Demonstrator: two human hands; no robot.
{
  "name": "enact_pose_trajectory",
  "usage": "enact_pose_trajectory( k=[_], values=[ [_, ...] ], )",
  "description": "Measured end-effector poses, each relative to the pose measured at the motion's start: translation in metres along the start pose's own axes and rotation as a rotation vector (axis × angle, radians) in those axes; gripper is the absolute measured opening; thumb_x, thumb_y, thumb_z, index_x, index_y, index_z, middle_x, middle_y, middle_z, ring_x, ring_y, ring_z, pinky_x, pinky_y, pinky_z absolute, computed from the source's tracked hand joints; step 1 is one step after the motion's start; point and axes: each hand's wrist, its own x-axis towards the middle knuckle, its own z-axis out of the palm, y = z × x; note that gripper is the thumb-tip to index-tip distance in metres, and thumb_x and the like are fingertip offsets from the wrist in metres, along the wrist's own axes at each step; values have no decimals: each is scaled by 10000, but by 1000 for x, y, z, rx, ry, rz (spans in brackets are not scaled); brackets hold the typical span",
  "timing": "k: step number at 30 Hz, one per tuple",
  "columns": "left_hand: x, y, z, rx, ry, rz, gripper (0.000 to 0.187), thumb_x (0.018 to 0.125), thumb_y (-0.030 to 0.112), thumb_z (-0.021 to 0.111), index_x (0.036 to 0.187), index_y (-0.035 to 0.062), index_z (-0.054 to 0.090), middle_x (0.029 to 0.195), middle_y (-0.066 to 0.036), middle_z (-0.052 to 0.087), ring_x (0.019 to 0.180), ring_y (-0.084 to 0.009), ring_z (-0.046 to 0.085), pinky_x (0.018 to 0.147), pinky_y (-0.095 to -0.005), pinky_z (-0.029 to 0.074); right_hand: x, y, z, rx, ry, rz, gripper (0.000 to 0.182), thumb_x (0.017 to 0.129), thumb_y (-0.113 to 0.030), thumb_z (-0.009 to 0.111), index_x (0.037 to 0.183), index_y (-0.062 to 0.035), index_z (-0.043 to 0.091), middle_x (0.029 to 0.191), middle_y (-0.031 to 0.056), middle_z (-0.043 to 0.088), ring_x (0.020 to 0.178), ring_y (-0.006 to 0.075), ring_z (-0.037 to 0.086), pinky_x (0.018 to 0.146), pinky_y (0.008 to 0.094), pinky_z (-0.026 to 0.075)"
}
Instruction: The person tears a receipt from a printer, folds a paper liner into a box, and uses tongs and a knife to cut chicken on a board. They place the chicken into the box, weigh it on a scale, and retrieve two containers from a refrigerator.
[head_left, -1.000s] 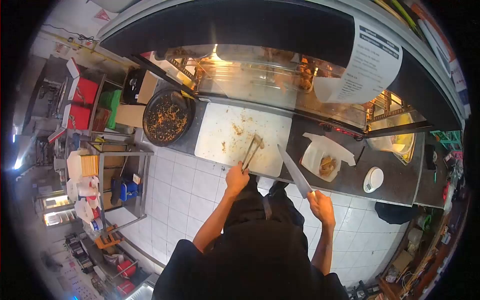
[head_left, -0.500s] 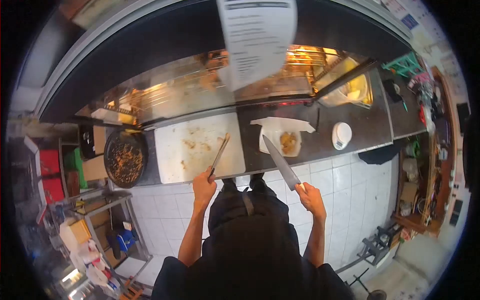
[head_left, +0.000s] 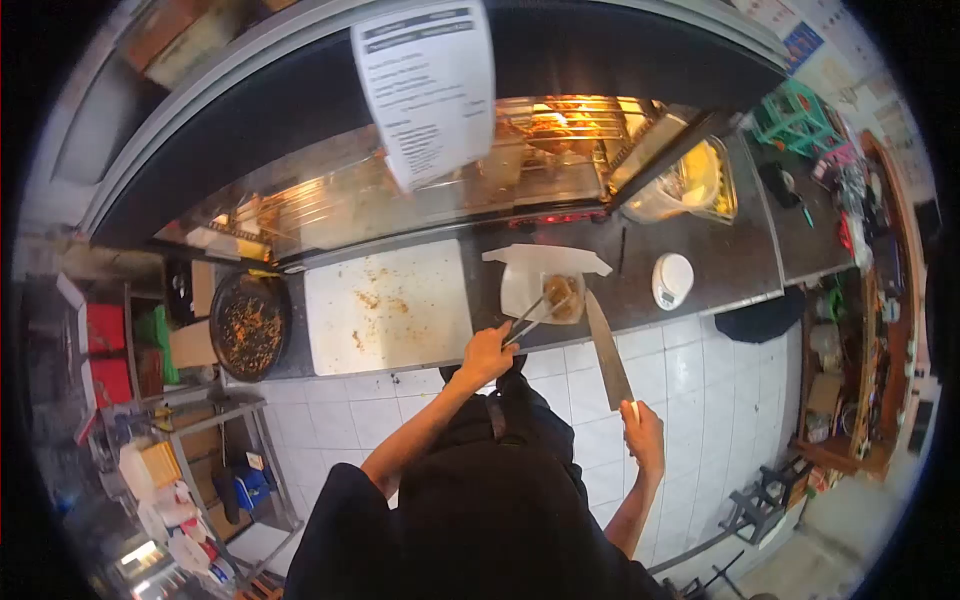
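Note:
My left hand point(head_left: 487, 355) is closed around a pair of tongs point(head_left: 527, 319). The tongs' tips reach into a white takeaway box point(head_left: 520, 290) with its lid flap raised, at some brown pieces of food point(head_left: 563, 297) inside. In my right hand point(head_left: 643, 436) I grip the light handle of a large kitchen knife point(head_left: 608, 355). Its blade points away from me, and the tip is just right of the box. Left of the box lies a white cutting board point(head_left: 390, 305) strewn with brown crumbs. Whether the tongs pinch a piece is too small to tell.
A white kitchen scale point(head_left: 673, 280) sits right of the box. A round black pan of brown bits point(head_left: 250, 325) stands at the counter's left end. Behind the counter is a lit glass display case point(head_left: 400, 190), with a printed sheet point(head_left: 430, 90) hanging in front.
My left hand has carried the tongs from over the cutting board rightward into the box. The knife has shifted right and toward me, off the box. My view has moved slightly too.

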Motion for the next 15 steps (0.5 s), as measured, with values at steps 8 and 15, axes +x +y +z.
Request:
enact_pose_trajectory(
  k=[8, 15],
  values=[
    [-105, -98, -41, -276, 590, -319, 428, 821, 251, 692, 1169, 18, 603, 929, -211, 679, 839, -345, 666, 755, -400, 512, 52, -81, 49, -192, -236, -443, 356, 924, -345, 582, 827, -2, 574, 728, 241, 610, 656, 431, 591, 572, 477, 432],
    [-168, -207, -54, -167, 1013, -600, 349, 822, 258, 716, 1074, 34, 627, 781, -141, 675, 674, -269, 648, 656, -370, 513, 112, -185, 246, -121, -581, -799, 420, 891, -425, 562, 920, -16, 655, 863, 259, 655, 840, 446, 630, 721, 502, 480]
  ],
)
